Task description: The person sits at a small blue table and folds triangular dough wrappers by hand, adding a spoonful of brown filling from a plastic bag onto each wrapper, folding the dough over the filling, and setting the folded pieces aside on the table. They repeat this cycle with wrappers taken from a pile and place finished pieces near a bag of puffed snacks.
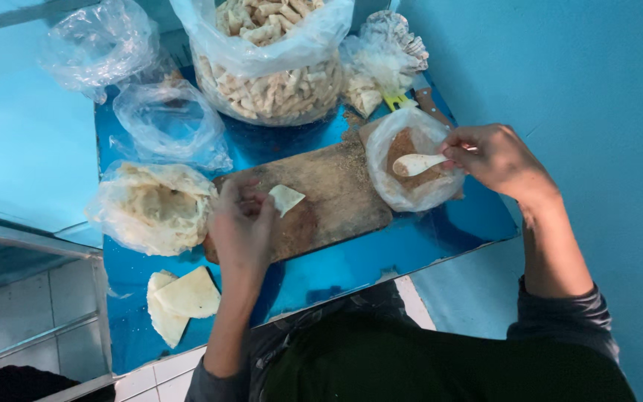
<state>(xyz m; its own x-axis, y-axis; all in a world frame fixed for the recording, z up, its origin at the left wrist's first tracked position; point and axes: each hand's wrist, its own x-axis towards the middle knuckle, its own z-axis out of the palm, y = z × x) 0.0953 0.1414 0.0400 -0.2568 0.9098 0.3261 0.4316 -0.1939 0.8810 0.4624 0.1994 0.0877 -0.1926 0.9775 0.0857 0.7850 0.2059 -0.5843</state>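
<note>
My left hand [241, 227] rests on a brown wooden board [336, 186] and pinches a small pale pastry wrapper [286, 199] at the board's middle. My right hand [494, 156] grips the handle of a white spoon [417, 164]. The spoon's bowl hovers over brown crumbly filling in a clear plastic bag [411, 173] at the board's right end. The board lies on a shiny blue table [381, 257].
A bag of thin pastry sheets [152, 208] sits left of the board, with cut wrappers [180, 301] near the front edge. A large bag of rolled pastries [273, 63] stands behind. Empty plastic bags [165, 119] lie at back left. A blue wall [597, 74] is to the right.
</note>
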